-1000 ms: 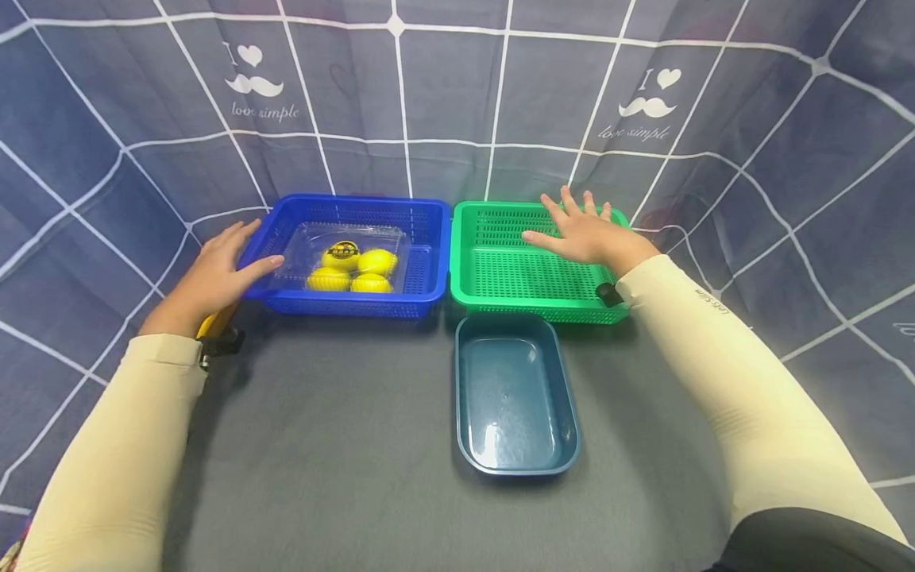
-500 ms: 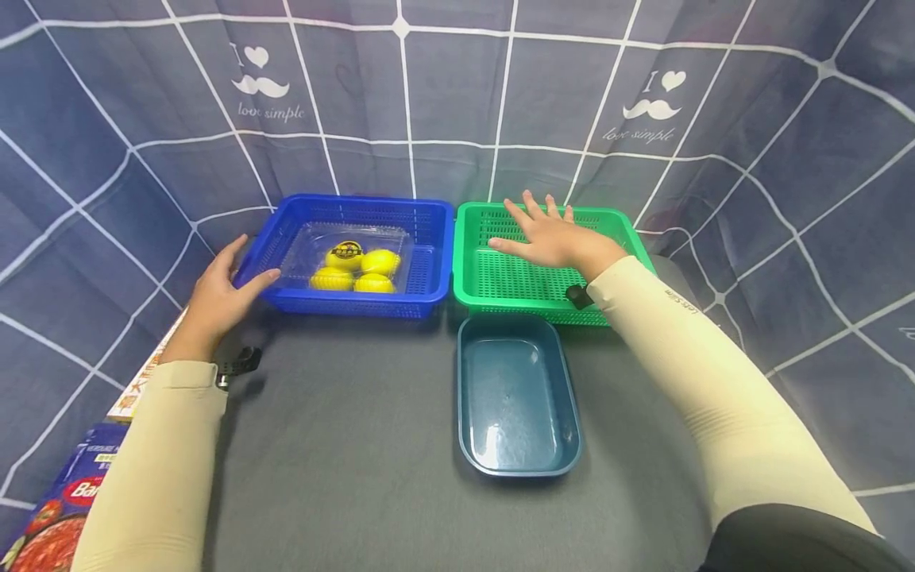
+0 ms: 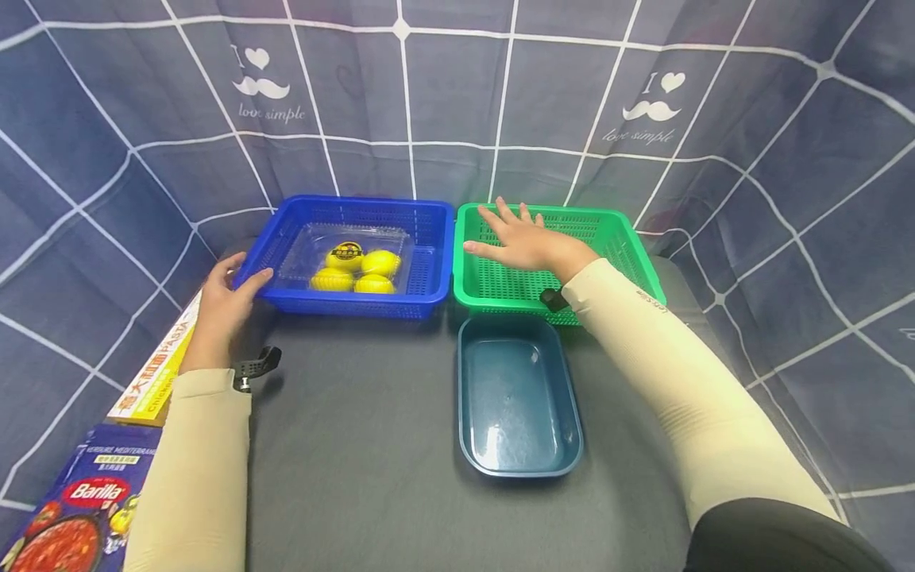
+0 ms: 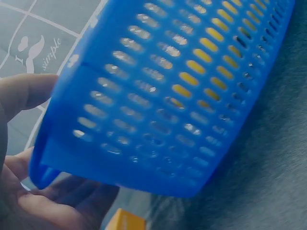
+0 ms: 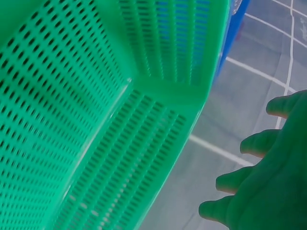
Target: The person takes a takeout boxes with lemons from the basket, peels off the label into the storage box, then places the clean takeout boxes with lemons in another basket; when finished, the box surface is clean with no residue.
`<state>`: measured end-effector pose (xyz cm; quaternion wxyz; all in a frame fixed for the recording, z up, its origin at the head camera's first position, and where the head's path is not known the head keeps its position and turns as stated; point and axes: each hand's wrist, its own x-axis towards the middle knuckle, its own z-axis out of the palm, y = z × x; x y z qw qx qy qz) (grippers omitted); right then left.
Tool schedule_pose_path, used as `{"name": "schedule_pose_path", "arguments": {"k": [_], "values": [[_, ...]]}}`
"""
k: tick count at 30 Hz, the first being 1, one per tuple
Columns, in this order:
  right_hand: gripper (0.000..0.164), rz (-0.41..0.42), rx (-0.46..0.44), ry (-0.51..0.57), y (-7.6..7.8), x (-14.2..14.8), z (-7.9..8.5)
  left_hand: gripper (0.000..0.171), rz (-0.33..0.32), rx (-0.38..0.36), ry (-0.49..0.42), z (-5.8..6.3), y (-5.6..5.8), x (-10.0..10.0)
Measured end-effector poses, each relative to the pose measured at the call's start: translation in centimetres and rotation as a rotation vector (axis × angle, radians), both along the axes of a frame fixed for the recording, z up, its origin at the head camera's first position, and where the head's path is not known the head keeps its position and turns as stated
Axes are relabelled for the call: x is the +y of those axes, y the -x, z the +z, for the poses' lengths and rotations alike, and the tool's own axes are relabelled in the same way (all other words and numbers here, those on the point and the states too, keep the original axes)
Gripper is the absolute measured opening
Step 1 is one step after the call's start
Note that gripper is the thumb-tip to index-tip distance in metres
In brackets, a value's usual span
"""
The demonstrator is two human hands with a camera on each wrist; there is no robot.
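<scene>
My left hand [image 3: 225, 310] is at the near left corner of a blue perforated basket [image 3: 350, 306]. The thumb touches the rim, and the other fingers lie loosely along the outer end, partly hidden behind the basket [image 4: 139, 120] in the left wrist view. Inside it sits a clear plastic clamshell box [image 3: 300, 254] with several yellow fruits [image 3: 380, 262] and a dark label. Over a green perforated basket [image 3: 629, 238], my right hand [image 3: 525, 240] hovers, fingers spread and holding nothing. In the right wrist view, that hand [image 5: 273, 177] appears beside the basket's rim.
A dark teal tray [image 3: 518, 469] stands in front of the green basket on the grey table [image 3: 350, 445]. Along the left lie a yellow-and-white pasta box [image 3: 153, 373] and a blue Barilla pouch [image 3: 79, 500], both partly behind the left arm. Checked cloth [image 3: 457, 95] hangs behind the baskets.
My right hand has moved left across the green basket. The left hand has drawn slightly nearer along the blue basket's end, and the pasta box and pouch now show beside the arm.
</scene>
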<state>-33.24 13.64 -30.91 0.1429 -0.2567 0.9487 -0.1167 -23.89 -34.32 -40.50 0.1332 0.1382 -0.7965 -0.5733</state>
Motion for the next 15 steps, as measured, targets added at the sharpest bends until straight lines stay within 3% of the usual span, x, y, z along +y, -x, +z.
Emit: {"name": "schedule_pose_path", "arguments": {"k": [6,15], "values": [[0.103,0.034,0.005,0.033,0.1,-2.2,-0.3,0.072,0.053,0.113,-0.317,-1.1,0.1,0.9],[0.099,0.08,-0.027,0.13,-0.3,-5.6,-0.6,0.075,0.042,0.195,-0.502,-2.1,0.0,1.2]]}}
